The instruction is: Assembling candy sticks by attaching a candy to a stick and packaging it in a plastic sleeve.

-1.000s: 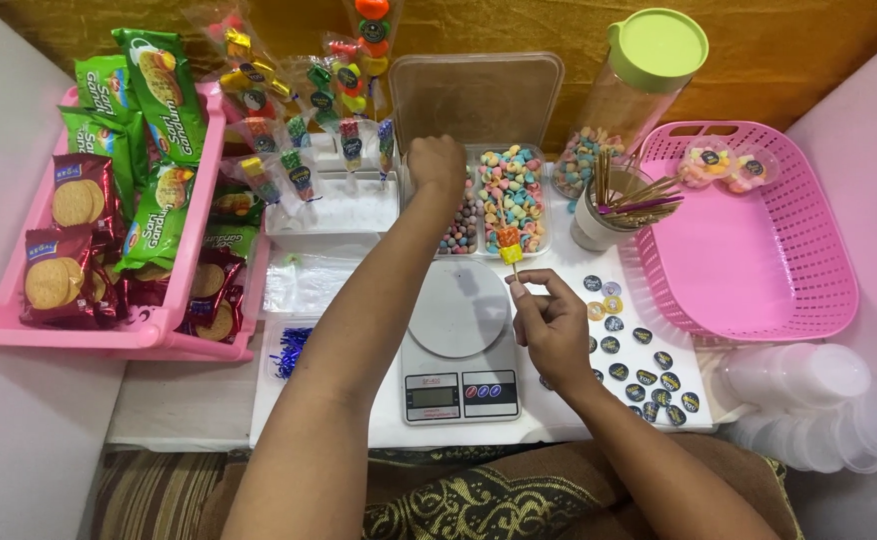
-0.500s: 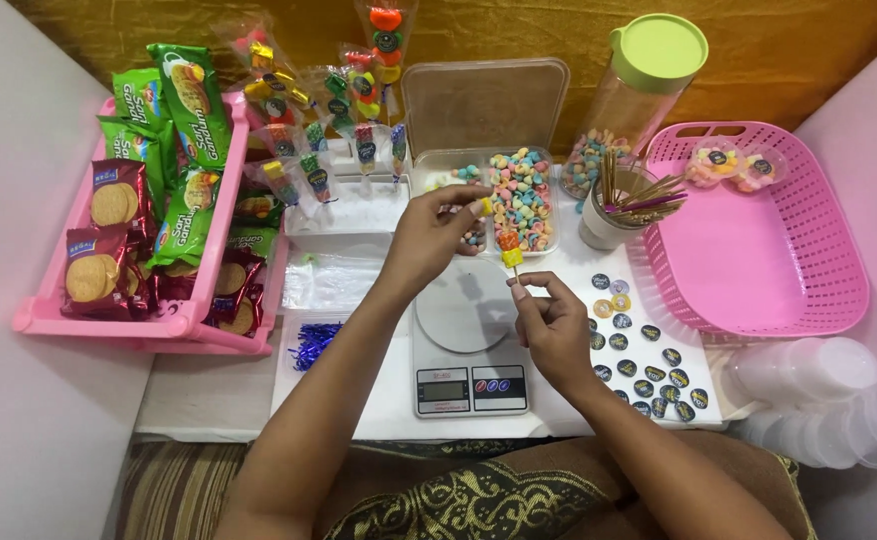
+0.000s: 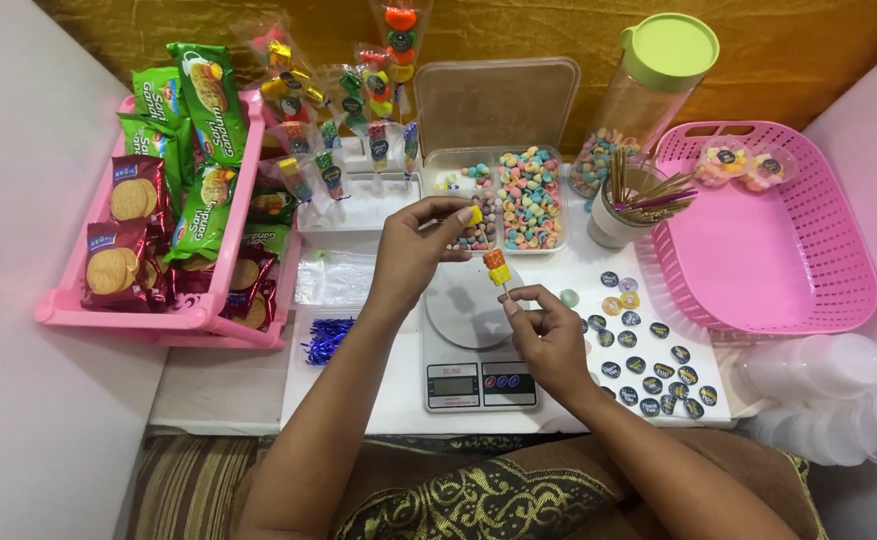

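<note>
hands building a candy skewer over the kitchen scale

the right hand (image 3: 549, 335) is pinched closed on a thin wooden skewer (image 3: 505, 284), held upright so the orange and yellow gummy pieces (image 3: 497, 266) sit stacked at its tip; the left hand (image 3: 414, 250) is closed at the fingertips on a small yellow candy (image 3: 476, 215), just above and beside that tip, apparently lined up with the point. both hover above the round-plated white digital scale (image 3: 474, 340) on the counter (image 3: 359, 385), close to the clear divided box of pastel candies (image 3: 529, 200) so pieces are within reach. a white cup of spare sticks (image 3: 629, 205) stands right of it, round dark stickers (image 3: 649, 355) lie beside the scale, and the pink plastic basket (image 3: 789, 290) holds two wrapped bundles.
</note>
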